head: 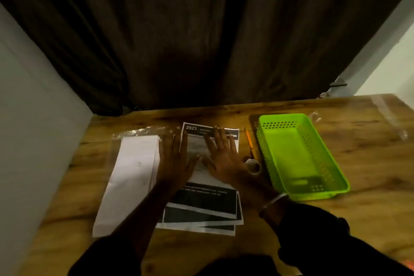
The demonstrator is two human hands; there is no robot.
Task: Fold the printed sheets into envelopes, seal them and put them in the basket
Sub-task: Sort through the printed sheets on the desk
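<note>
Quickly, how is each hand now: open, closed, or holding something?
The left hand is open, flat on the left edge of the top printed sheet.
The right hand is open, flat on the same sheet.

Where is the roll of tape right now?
In the head view, the tape roll lies on the wooden table just right of the right hand, between the printed sheets and the green basket.

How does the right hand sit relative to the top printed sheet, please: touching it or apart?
Touching. The head view shows the right hand lying flat, fingers spread, directly on the top printed sheet, with no gap visible beneath it.
</note>
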